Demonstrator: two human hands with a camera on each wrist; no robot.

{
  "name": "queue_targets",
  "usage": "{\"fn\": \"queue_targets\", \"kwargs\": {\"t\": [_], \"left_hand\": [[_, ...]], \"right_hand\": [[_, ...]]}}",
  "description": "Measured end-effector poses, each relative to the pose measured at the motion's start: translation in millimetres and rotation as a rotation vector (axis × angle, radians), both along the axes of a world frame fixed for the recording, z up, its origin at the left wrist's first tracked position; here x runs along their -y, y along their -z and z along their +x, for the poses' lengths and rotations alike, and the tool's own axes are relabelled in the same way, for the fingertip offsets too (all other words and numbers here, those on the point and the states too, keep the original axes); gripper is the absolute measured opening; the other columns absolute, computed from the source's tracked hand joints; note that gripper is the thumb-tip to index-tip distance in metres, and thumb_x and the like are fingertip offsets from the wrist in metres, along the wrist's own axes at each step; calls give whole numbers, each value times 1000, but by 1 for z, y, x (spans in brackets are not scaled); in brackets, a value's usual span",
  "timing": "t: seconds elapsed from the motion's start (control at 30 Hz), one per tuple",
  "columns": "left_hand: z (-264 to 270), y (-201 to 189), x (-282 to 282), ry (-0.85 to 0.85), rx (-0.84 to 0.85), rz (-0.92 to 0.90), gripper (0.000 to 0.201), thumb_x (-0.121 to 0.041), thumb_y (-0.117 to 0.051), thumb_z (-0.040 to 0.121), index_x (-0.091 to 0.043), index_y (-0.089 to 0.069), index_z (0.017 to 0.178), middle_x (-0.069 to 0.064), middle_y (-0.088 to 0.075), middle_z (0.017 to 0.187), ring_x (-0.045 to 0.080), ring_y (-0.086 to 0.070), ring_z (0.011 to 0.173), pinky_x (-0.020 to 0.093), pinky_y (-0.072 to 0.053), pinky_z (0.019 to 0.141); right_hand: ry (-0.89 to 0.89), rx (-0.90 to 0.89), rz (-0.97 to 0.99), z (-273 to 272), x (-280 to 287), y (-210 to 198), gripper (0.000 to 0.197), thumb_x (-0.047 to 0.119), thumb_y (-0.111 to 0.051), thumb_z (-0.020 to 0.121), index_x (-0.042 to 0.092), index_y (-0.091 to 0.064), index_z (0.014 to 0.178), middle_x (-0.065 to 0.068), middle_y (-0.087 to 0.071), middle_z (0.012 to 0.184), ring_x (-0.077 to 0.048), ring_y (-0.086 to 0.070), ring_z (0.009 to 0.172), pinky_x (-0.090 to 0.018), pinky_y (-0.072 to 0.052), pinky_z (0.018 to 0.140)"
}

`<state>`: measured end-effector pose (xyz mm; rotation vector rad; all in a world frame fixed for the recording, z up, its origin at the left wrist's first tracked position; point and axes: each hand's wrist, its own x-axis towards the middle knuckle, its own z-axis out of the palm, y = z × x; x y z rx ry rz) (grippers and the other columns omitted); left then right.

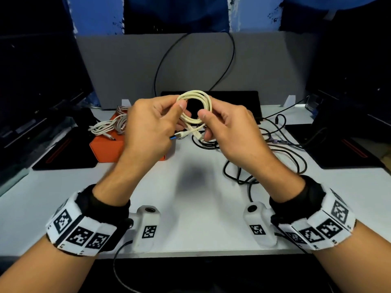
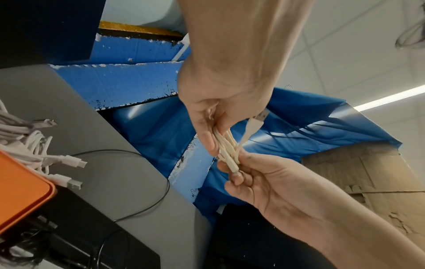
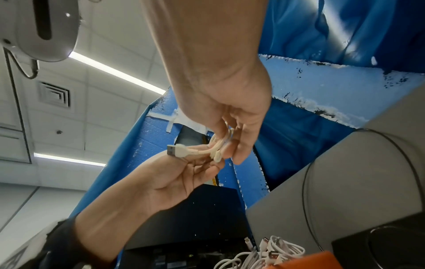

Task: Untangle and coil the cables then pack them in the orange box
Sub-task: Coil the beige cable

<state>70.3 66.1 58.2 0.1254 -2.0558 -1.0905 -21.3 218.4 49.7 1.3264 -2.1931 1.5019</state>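
The head view looks forward and down from above both forearms, taking in the white table (image 1: 196, 208) and the grey partition (image 1: 131, 66) at its far edge. Each wrist view sits close under its own forearm and looks up along the hand toward the ceiling, seemingly tilted. All three share the cream cable coil (image 1: 197, 106) (image 2: 226, 145) (image 3: 218, 145) and the orange box (image 1: 105, 146) (image 2: 20, 189) (image 3: 322, 262).

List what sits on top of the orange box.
Coiled white cables lie on the orange box. The left hand covers its right part, so anything there is hidden.
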Motion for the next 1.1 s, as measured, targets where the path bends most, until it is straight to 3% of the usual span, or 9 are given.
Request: {"fn": "queue_targets", "kwargs": {"t": [0.1, 0.17, 0.27, 0.33, 0.43, 0.53, 0.67, 0.93, 1.1], "left_hand": [[-2, 3, -3, -13, 31, -29, 19, -23, -61, 102, -29, -79, 105, 0, -78, 80, 19, -76, 73, 46, -63, 73], [-2, 4, -4, 6, 42, -46, 20, -24, -61, 102, -28, -78, 113, 1, -78, 82, 20, -76, 74, 45, -63, 73], [-1, 2, -5, 60, 67, -52, 22, -22, -63, 101, -32, -76, 115, 4, -78, 82, 14, -75, 73, 42, -63, 75], [-1, -2, -4, 125, 115, 0, 20, -15, -65, 100, -29, -76, 110, 7, -77, 83, 13, -72, 70, 40, -63, 77], [0, -6, 3, 266, 247, 73, 17, -11, -68, 97, -17, -74, 112, 13, -77, 96, 30, -74, 84, 40, -63, 81], [3, -10, 11, 341, 360, 99, 19, -4, -69, 93, -13, -71, 110, 14, -76, 101, 28, -75, 88, 33, -61, 81], [8, -18, 21, 321, 407, 95, 11, 0, -68, 93, -5, -70, 103, 14, -75, 88, 19, -73, 76, 25, -59, 71], [13, -26, 20, 469, 371, 500, 16, -14, -66, 84, -4, -67, 96, 9, -72, 84, 13, -70, 72, 20, -58, 70], [7, -20, 6, 381, 227, 608, 7, -2, -65, 91, -1, -66, 97, 11, -73, 84, 16, -76, 81, 21, -60, 74]], "right_hand": [[62, 4, -29, 0, 1, 2, 24, 21, -52, 107, 24, -75, 112, 5, -66, 61, -3, -67, 62, -13, -46, 63], [65, 35, -59, -4, 3, 4, 23, 23, -52, 107, 23, -75, 108, -1, -69, 64, -11, -71, 64, -32, -59, 73], [63, 99, -86, -13, 4, 6, 23, 26, -54, 105, 17, -75, 100, -4, -72, 69, -20, -72, 64, -52, -61, 73], [96, 73, -65, -16, 3, 3, 24, 25, -54, 105, 17, -74, 97, -2, -71, 68, -17, -72, 63, -49, -61, 73], [136, -26, -27, -16, -1, 1, 23, 22, -53, 107, 23, -75, 102, 5, -67, 62, -8, -70, 63, -26, -56, 68], [159, -89, 0, -15, -2, 0, 24, 20, -53, 107, 18, -76, 102, 6, -66, 63, -8, -67, 63, -16, -47, 60], [180, -250, 31, -14, 1, 3, 27, 18, -50, 106, 8, -67, 87, -1, -61, 68, -20, -59, 66, -42, -48, 68], [319, -504, 159, -7, 5, 7, 12, 8, -53, 104, 7, -64, 106, -1, -50, 85, -33, -57, 66, -46, -53, 59], [270, -465, 217, -6, 8, 8, 15, 10, -49, 104, 8, -63, 99, -2, -53, 83, -33, -57, 69, -48, -52, 63]]}}
